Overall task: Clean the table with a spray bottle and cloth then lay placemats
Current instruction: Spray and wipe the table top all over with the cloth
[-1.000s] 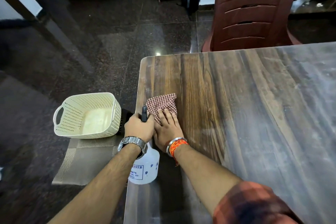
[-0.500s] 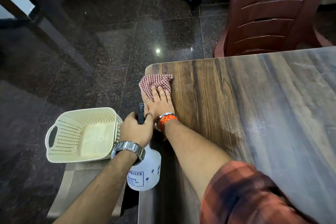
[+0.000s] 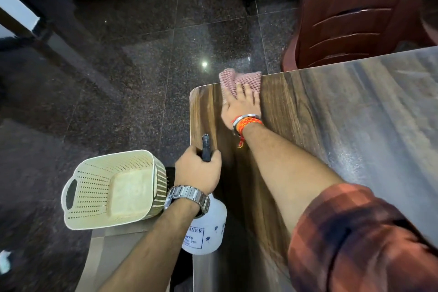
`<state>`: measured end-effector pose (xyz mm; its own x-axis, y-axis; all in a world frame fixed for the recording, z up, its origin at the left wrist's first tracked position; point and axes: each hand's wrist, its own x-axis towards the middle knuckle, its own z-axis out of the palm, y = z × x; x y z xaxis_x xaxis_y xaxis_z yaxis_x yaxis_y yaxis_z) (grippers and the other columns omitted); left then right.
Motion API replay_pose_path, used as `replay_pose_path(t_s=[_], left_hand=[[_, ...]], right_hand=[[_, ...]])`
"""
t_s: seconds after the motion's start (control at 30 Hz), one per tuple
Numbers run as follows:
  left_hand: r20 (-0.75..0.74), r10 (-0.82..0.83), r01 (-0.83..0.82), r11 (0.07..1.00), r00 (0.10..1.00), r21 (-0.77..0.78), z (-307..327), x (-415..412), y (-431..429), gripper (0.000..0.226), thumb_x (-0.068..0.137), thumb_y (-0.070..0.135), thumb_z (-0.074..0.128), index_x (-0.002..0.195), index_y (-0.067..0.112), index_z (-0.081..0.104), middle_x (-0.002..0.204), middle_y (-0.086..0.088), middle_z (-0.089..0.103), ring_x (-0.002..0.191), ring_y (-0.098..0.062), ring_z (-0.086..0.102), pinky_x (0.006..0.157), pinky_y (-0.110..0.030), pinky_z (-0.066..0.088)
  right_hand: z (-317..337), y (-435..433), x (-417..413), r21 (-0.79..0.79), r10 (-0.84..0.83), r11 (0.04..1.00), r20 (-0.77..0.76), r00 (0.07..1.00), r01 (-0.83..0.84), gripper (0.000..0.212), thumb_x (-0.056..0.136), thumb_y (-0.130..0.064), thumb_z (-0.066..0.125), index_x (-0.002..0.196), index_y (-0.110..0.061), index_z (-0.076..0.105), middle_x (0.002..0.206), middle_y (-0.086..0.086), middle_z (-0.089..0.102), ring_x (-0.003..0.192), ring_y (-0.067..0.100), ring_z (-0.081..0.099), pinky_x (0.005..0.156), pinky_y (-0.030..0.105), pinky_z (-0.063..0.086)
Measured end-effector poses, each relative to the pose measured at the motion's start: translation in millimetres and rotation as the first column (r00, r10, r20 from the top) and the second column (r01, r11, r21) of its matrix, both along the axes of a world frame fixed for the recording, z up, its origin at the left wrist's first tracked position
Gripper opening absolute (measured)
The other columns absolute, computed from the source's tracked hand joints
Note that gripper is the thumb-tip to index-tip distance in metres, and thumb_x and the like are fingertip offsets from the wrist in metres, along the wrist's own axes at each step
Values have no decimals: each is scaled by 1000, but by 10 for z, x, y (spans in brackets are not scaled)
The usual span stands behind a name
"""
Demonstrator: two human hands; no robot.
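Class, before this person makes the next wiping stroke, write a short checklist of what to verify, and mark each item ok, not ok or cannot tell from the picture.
1. Cloth under the right hand: ok, the palm and fingers press it flat.
2. Cloth fully on the table: not ok, its far edge overhangs the table's end.
3. Spray bottle secure: ok, the left hand grips its neck, nozzle pointing away.
4. Liquid left in the bottle: cannot tell, the body is opaque white.
5. Path clear for the wipe: ok, nothing lies on the visible tabletop.
6. Rest of the top clean: not ok, the right part looks hazy.
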<state>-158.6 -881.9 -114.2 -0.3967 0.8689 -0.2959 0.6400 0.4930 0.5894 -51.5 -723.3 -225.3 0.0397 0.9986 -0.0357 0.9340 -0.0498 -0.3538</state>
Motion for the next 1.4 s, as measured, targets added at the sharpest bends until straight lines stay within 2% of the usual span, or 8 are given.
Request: replay_pose_path(t_s=[0.43, 0.63, 0.73, 0.83, 1.07, 1.2, 1.3, 1.4], left_hand=[[-30, -87, 85, 996, 996, -41, 17, 438, -166, 28, 86, 41, 60, 87, 13, 63, 84, -9, 63, 80, -31, 55, 71, -31, 40], [-84, -89, 88, 996, 992, -8, 87, 489, -314, 33, 90, 39, 58, 94, 7, 64, 94, -16, 63, 96, -38, 59, 77, -34, 39], [-134, -78, 77, 997, 988, -19, 131, 519, -434, 39, 91, 39, 57, 107, 4, 66, 114, -25, 65, 109, -42, 58, 90, -38, 44], [-166, -97, 89, 995, 981, -53, 130, 522, -618, 45, 91, 40, 58, 109, 0, 66, 117, -28, 65, 111, -45, 59, 91, -39, 46], [-101, -62, 58, 997, 993, -44, 148, 455, -1106, 31, 89, 39, 56, 90, 8, 62, 87, -15, 60, 88, -37, 58, 76, -35, 42], [-57, -47, 46, 999, 997, -16, 233, 352, -1383, 30, 88, 37, 57, 90, 9, 65, 85, -14, 64, 80, -34, 56, 74, -33, 41], [-27, -70, 69, 997, 997, -23, 266, 213, -1564, 30, 88, 40, 57, 87, 11, 65, 84, -13, 67, 80, -34, 60, 73, -33, 43], [38, -130, 131, 990, 991, -49, 314, 74, -1731, 31, 84, 43, 58, 85, 13, 65, 83, -12, 70, 79, -35, 64, 71, -33, 48]], right_hand=[[-25, -902, 1471, 9, -415, 910, 68, 907, 415, 58, 90, -39, 39, 147, -32, 30, 156, 9, 22, 144, 33, 11, 116, 51, 2], [20, -1531, 646, 0, -45, 999, 99, 994, 45, 61, 86, -42, 37, 147, -36, 28, 154, 6, 30, 142, 35, 17, 114, 51, 6], [75, -2009, 212, -59, 319, 947, 110, 941, -315, 54, 92, -43, 32, 145, -33, 33, 157, 0, 23, 144, 30, 9, 116, 50, 3], [76, -2320, 314, -44, 404, 915, 83, 911, -402, 50, 95, -44, 30, 143, -34, 36, 156, -3, 26, 145, 25, 11, 117, 46, 4], [46, -2633, 1706, -9, -218, 976, 75, 973, 220, 57, 91, -41, 28, 147, -39, 24, 154, 3, 30, 143, 28, 18, 116, 47, 9], [103, -2778, 1523, -98, -323, 939, 71, 944, 329, 55, 95, -43, 26, 149, -34, 22, 157, 3, 20, 145, 31, 9, 115, 50, 0], [125, -3007, 964, -77, -161, 983, 63, 985, 166, 60, 87, -43, 28, 147, -35, 30, 153, 6, 33, 141, 35, 20, 114, 52, 7], [172, -3354, 353, -92, 259, 964, 97, 961, -250, 56, 89, -42, 30, 146, -38, 29, 156, 0, 26, 143, 31, 13, 115, 50, 3]])
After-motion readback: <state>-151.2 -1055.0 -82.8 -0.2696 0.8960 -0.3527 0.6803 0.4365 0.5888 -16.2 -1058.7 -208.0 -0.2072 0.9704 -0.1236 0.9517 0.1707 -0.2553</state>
